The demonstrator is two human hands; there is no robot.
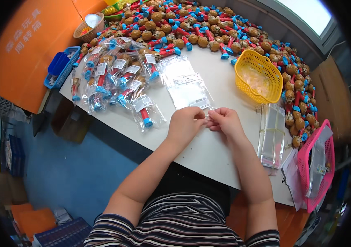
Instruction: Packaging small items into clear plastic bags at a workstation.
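My left hand and my right hand meet at the table's front part, fingertips almost touching. Both are closed in a pinch, on something small and see-through that I cannot make out. Just beyond the fingers lie flat clear plastic bags with white labels. To their left is a heap of bagged toys, each with a red stick, a blue end and a brown round head. One bagged toy lies at the heap's near edge, left of my left hand.
Loose toys pile along the table's back and right side. A yellow basket holds small clear pieces. Banded clear bags lie to the right, beside a pink basket. A blue basket stands at the left edge.
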